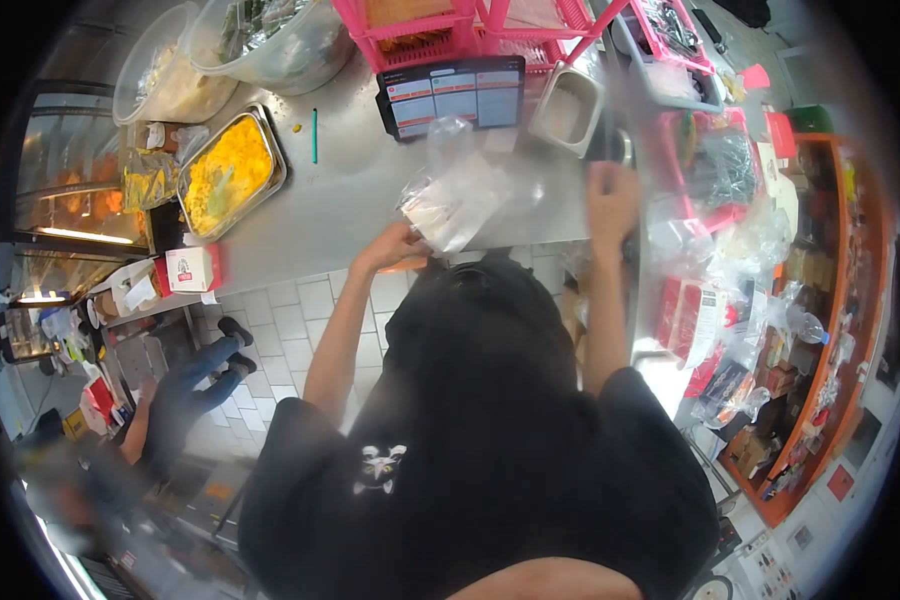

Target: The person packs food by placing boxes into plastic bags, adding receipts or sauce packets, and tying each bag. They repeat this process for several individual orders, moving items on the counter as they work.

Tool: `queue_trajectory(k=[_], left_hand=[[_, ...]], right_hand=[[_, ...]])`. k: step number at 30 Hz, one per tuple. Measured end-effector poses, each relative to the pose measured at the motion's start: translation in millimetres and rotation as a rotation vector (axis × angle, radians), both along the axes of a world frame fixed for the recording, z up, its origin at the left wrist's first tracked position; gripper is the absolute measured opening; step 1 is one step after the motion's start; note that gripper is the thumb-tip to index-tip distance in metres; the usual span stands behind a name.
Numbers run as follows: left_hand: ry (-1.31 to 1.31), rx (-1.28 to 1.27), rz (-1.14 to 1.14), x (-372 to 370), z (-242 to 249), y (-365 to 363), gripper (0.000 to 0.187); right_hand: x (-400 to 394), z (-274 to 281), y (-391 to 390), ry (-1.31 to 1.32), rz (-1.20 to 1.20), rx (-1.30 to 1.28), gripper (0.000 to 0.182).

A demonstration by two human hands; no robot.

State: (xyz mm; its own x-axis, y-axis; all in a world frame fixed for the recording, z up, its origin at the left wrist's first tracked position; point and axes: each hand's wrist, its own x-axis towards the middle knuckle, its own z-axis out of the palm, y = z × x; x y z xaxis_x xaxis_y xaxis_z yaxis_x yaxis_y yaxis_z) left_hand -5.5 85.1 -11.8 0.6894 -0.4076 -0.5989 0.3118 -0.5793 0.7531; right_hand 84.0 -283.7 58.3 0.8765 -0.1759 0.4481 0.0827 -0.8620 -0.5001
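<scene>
My left hand (398,246) is closed on the lower left edge of a clear plastic bag (460,205). A white, flat content shows through the bag, but I cannot make out what it is. The bag lies over the front edge of the steel counter (345,215). My right hand (613,195) is raised at the right, its fingers curled closed and slightly blurred. Whatever it may hold is hidden. Just beyond it stands a small metal pan (568,112) with pale contents. A tablet (452,98) with a lit screen leans behind the bag.
On the left are a metal tray of yellow food (228,175), a green stick (315,136) and large plastic tubs (270,50). Pink baskets (410,35) stand at the back. Plastic bags and boxes (692,315) crowd the right. Another person (185,400) is at the lower left.
</scene>
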Motion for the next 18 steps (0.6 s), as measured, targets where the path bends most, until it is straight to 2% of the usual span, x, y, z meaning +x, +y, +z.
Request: queue_trajectory(k=[1,2,3,4,5,6,7,9,10,12,13,14,16,17,18], left_hand=[[-0.030,-0.136,0.046,1,8,-12,0.028],[-0.064,-0.271,0.087,3,12,-22,0.030],[-0.060,-0.272,0.074,4,2,-31,0.030],[-0.044,-0.244,0.056,4,-22,-38,0.032],[-0.035,-0.215,0.036,4,-49,-44,0.034],[-0.196,-0.218,0.017,0,-83,-49,0.032],[-0.200,-0.222,0.005,1,-70,-52,0.032],[-0.284,-0.117,0.063,-1,-17,-55,0.033],[-0.285,-0.115,0.056,-1,-4,-58,0.033],[-0.197,-0.182,0.219,-2,11,-64,0.034],[-0.195,-0.179,0.220,-3,8,-63,0.034],[-0.182,-0.186,0.180,-2,0,-61,0.033],[-0.177,-0.195,0.143,-4,-15,-56,0.033],[-0.146,-0.192,0.194,-8,-22,-50,0.033],[-0.110,-0.187,0.246,-12,-30,-45,0.032]], right_hand=[[1,9,-22,-0.115,-0.148,-0.237,0.028],[6,-9,-55,-0.005,-0.201,-0.268,0.029],[13,-27,-81,0.103,-0.260,-0.297,0.030],[15,-25,-90,0.105,-0.278,-0.297,0.030],[19,-19,-97,0.475,-0.222,0.141,0.030],[24,-15,-105,0.824,-0.144,0.592,0.029],[32,-28,-122,0.815,-0.154,0.594,0.029],[41,-69,-154,0.968,-0.005,0.946,0.029],[36,-44,-138,0.917,-0.144,0.892,0.025],[37,-22,-121,0.940,-0.215,0.863,0.024],[35,-18,-117,0.968,-0.282,0.826,0.023],[25,-16,-116,0.972,-0.281,0.826,0.023],[3,-8,-120,0.656,-0.015,0.975,0.025],[-2,-11,-122,0.654,-0.007,0.973,0.025],[-11,-19,-122,0.589,-0.007,1.155,0.025]])
